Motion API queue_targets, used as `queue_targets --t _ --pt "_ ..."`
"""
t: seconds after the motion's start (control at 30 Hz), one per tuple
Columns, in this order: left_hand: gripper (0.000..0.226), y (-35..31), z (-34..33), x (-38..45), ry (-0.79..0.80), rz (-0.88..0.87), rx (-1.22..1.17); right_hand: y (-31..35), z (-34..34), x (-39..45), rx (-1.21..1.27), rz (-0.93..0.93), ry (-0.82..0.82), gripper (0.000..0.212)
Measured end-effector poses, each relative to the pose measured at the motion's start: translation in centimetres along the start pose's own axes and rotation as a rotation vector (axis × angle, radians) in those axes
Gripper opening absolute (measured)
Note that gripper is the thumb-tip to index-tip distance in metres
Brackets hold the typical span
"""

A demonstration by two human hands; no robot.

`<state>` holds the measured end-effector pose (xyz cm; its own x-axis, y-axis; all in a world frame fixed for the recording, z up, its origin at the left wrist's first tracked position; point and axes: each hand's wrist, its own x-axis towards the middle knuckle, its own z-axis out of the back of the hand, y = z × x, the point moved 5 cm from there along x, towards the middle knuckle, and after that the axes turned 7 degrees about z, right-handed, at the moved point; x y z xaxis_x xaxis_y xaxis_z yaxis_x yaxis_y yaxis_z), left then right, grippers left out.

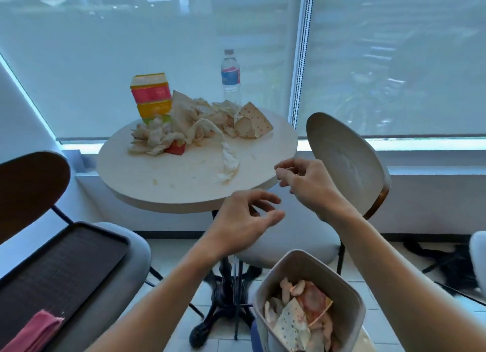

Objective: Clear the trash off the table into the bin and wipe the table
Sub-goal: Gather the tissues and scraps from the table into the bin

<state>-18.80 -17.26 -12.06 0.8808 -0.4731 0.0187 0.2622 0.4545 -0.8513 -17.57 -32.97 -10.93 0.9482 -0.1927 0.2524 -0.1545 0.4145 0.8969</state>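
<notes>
Bin (310, 303) upright, mouth toward hands

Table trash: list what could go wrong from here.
1. The water bottle stands upright at the far table edge; sweeping the crumpled wrappers could knock it off.
2. The bin sits low, right of the table, so dropped scraps may miss it.
3. The stacked cartons might topple.

A round pale tabletop (184, 178) fills mid-frame. At its upper part lie crumpled napkins (163, 138), a striped carton (151, 96), a dotted wrapper (252, 121) and a water bottle (231, 75).
</notes>
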Motion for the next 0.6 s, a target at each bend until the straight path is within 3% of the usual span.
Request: queue_targets --t 0.13,0.27,0.37,0.47,0.6 --pt "0.020 -1.5 5.4 1.5 -0.095 -0.066 0.010 3.2 -2.1 3.1 -0.064 0.085 0.011 0.009" --pt "0.017 -1.4 10.0 3.3 -0.169 -0.103 0.043 4.5 -5.6 5.7 -0.423 0.116 0.233 0.042" --pt "0.011 -0.1 13.0 4.9 -0.208 -0.085 0.113 4.4 -7.6 7.6 -0.633 0.064 0.342 0.050" --pt "0.022 1.7 16.0 6.6 -0.295 -0.048 0.188 4.1 -8.6 9.0 -0.723 0.031 0.356 0.038" --pt "0.034 3.4 19.2 8.7 -0.393 -0.021 0.275 4.8 -9.1 9.9 -0.696 0.103 0.231 0.015"
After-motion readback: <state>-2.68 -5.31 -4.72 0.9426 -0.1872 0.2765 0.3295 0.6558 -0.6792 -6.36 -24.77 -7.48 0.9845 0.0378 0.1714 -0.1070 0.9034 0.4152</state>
